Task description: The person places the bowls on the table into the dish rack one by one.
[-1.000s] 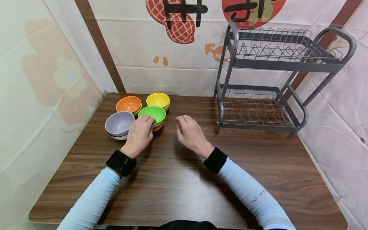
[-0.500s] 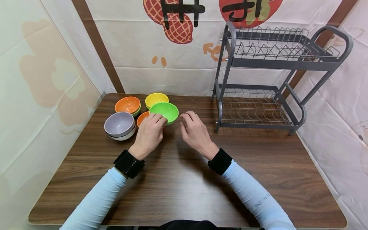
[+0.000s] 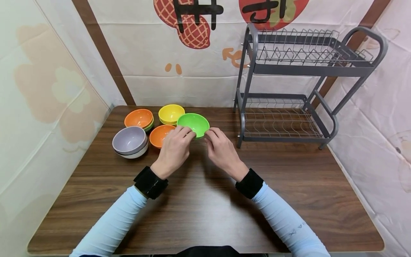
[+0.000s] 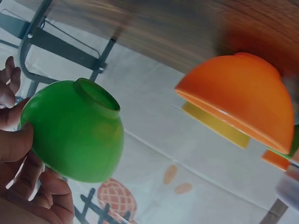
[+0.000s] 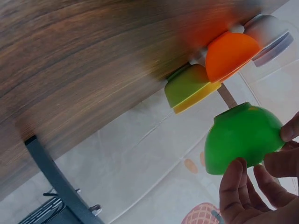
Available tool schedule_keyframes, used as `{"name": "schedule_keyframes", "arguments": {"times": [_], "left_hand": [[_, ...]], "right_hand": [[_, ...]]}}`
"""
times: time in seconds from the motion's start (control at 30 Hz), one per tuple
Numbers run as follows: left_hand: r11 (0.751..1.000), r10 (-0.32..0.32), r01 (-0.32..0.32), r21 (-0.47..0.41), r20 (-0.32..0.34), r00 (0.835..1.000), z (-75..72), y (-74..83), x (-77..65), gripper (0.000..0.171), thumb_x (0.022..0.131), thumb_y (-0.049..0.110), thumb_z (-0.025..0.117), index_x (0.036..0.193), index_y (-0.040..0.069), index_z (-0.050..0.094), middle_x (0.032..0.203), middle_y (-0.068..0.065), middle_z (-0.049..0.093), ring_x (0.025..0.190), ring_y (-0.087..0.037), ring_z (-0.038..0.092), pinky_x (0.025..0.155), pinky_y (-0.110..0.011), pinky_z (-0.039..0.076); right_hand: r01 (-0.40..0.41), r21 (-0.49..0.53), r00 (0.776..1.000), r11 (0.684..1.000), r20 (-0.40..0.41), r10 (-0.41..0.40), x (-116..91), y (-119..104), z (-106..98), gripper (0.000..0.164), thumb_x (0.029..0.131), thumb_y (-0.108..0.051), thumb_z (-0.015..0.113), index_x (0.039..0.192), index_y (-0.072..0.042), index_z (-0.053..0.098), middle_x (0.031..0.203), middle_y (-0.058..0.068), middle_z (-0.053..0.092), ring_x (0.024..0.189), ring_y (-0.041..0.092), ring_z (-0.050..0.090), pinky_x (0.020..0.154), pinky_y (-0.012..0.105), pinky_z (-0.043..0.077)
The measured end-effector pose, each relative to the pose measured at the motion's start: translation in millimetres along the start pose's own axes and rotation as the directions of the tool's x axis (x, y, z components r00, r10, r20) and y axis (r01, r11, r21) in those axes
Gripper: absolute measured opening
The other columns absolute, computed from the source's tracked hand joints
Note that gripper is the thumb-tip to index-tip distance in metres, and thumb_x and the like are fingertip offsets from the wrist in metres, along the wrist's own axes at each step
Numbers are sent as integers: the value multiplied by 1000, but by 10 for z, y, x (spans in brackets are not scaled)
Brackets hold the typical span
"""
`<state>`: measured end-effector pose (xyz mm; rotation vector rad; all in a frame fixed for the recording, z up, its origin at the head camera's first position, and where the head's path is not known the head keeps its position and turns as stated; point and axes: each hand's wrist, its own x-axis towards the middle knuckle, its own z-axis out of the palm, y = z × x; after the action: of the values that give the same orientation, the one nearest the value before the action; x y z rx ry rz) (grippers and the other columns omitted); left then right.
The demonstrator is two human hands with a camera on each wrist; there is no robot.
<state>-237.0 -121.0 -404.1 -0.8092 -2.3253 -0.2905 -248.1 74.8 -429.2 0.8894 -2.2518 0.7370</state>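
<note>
A green bowl (image 3: 193, 124) is held up off the table, tilted, its foot visible in both wrist views. My left hand (image 3: 174, 148) pinches its near left rim between thumb and fingers. My right hand (image 3: 224, 151) is at the bowl's right edge, fingers loosely bent; whether they touch the rim is hard to tell. In the right wrist view its fingers (image 5: 233, 186) overlap the green bowl (image 5: 243, 137). An orange bowl (image 3: 158, 135) stands on the table left of the green one, partly hidden by my left hand.
Behind stands a yellow bowl (image 3: 171, 113) stacked on another bowl. At left are an orange bowl (image 3: 138, 117) on a green one and a greyish-purple bowl (image 3: 129, 140) on a white one. A grey two-tier dish rack (image 3: 282, 135) stands at the right back of the wooden table (image 3: 205, 221).
My left hand has lifted the green bowl off the orange one and carried it right, uncovering the orange bowl. My right hand has shifted slightly, and the bowl now reaches its fingers.
</note>
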Motion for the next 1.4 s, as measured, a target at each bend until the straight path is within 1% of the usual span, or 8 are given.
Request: {"name": "schedule_keyframes", "arguments": {"times": [0.27, 0.47, 0.67, 0.87, 1.0, 1.13, 1.27, 1.4], "left_hand": [[998, 59, -59, -17, 3, 998, 40, 116, 113, 25, 81, -6, 59, 100, 7, 67, 98, -6, 58, 95, -25, 50, 70, -36, 44], [994, 101, -101, -41, 13, 995, 65, 193, 178, 19, 86, -3, 60, 100, 7, 66, 99, -5, 57, 96, -25, 49, 68, -34, 39], [987, 138, -137, -81, 5, 990, 78, 234, 253, 19, 88, -2, 58, 102, 8, 66, 102, -5, 58, 103, -25, 48, 76, -37, 38], [981, 154, -157, -115, -31, 988, 45, 294, 339, 21, 87, -2, 57, 103, 8, 66, 107, -6, 58, 112, -27, 45, 83, -40, 37], [972, 144, -158, -172, -91, 985, 30, 353, 410, 24, 88, 4, 60, 111, 8, 66, 118, -10, 55, 120, -29, 42, 89, -42, 37], [955, 76, -124, -269, -181, 981, 19, 421, 498, 36, 90, 8, 53, 126, 6, 58, 132, -12, 48, 126, -28, 38, 96, -43, 35], [940, -6, -76, -333, -239, 971, 31, 488, 555, 49, 85, 6, 44, 134, 4, 49, 139, -12, 43, 128, -27, 38, 101, -42, 33], [937, -57, -25, -349, -222, 973, 92, 540, 605, 54, 83, 7, 41, 136, 7, 47, 141, -7, 42, 130, -23, 36, 97, -43, 36]], "right_hand": [[-18, -3, 1000, 1000, 12, 18, -71, 43, -92, 18, 94, -7, 56, 111, -4, 60, 112, 7, 54, 100, 16, 54, 82, 29, 47], [-28, -8, 1000, 1000, -5, 28, -174, 94, -159, 16, 96, -9, 54, 109, -5, 63, 108, 6, 55, 98, 17, 54, 83, 29, 46], [1, 2, 997, 1000, -81, -1, -264, 133, -215, 14, 95, -8, 54, 105, -3, 62, 103, 7, 56, 94, 18, 55, 81, 29, 47], [1, 17, 981, 1000, -194, 3, -316, 142, -257, 13, 95, -8, 54, 103, -1, 62, 97, 7, 56, 85, 16, 56, 73, 27, 48], [-12, 46, 960, 999, -279, 24, -325, 137, -303, 13, 95, -8, 55, 103, -1, 63, 94, 8, 56, 78, 15, 55, 66, 26, 47], [-39, 117, 925, 992, -371, 80, -324, 140, -390, 13, 95, -8, 56, 103, 0, 63, 91, 9, 55, 74, 14, 53, 62, 24, 45], [-54, 185, 876, 981, -462, 135, -313, 158, -513, 11, 93, -5, 59, 101, 1, 64, 90, 10, 58, 72, 15, 54, 63, 22, 44], [-55, 260, 815, 964, -546, 194, -281, 173, -661, 10, 90, 2, 60, 99, 3, 65, 87, 13, 60, 67, 20, 57, 60, 20, 43]]}}
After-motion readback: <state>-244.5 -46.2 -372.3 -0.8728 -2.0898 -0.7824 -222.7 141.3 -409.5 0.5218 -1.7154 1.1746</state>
